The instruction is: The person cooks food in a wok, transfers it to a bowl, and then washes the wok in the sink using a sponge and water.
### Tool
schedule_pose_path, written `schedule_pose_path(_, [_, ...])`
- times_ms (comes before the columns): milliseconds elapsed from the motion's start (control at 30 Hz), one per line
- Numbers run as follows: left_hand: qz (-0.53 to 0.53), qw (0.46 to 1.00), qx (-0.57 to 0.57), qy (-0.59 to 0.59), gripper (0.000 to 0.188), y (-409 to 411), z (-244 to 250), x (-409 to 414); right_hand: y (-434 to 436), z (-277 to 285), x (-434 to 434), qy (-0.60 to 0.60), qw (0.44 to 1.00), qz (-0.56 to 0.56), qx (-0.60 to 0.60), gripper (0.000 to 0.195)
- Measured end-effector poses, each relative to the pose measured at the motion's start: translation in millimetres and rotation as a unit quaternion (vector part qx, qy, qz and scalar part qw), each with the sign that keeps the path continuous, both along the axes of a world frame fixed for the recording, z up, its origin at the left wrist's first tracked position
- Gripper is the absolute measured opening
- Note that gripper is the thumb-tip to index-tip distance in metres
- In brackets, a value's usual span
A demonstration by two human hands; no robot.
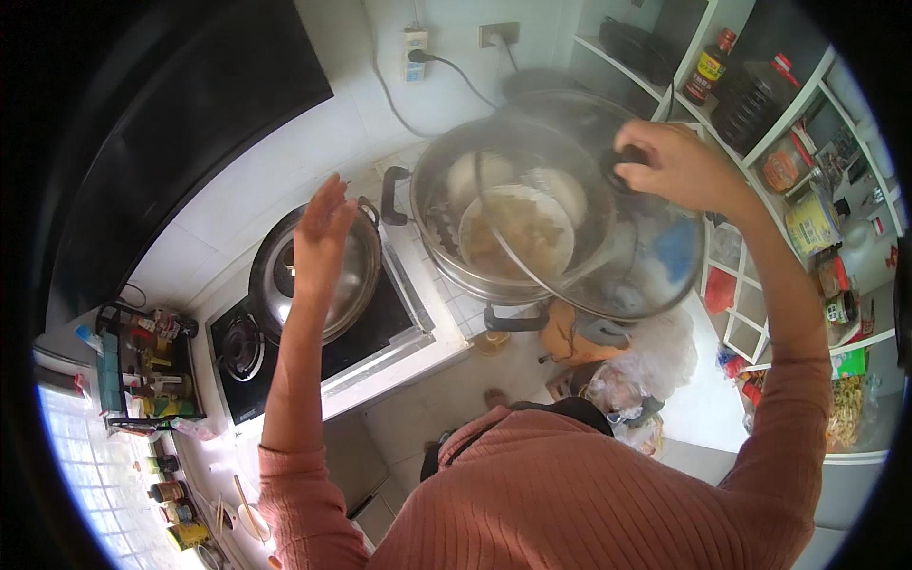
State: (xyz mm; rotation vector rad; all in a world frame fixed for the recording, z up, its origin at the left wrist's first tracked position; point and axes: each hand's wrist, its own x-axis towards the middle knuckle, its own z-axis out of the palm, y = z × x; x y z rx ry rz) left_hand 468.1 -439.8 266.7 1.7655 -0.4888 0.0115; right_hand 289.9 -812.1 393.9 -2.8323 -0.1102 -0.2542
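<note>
My right hand (662, 167) grips the black knob of a glass lid (641, 249) with a metal rim. The lid is held tilted over the right side of a steel steamer pot (463, 274). Steam blurs the pot's inside, where a white bowl (467, 242) holds pale yellowish food (516, 239). Behind the bowl sit two pale, rounded pieces (477, 177), too hazy to name exactly. My left hand (324, 231) is raised, empty, above a wok with a domed metal lid (353, 285), hiding part of that lid. I cannot tell whether it touches it.
The wok stands on a black cooktop (356, 356) with a second burner (241, 349). A dark range hood (178, 107) hangs at upper left. Shelves (784, 135) with bottles and jars line the right. A spice rack (153, 367) is at left; plastic bags (652, 356) lie below the lid.
</note>
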Motion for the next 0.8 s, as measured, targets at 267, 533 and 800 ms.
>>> schedule_pose_path(267, [0.035, 0.998, -0.023, 0.046, 0.045, 44, -36, -36, 33, -42, 92, 0.031, 0.997, 0.064, -0.019, 0.03])
schedule_pose_path(533, [-0.047, 0.992, 0.076, -0.092, 0.043, 22, -21, -42, 23, -28, 75, 0.047, 0.998, 0.038, 0.004, 0.024])
schedule_pose_path(800, [-0.168, 0.917, 0.224, -0.285, 0.056, -106, -27, 21, -27, -2, 3, 0.052, 0.997, -0.019, 0.05, 0.021])
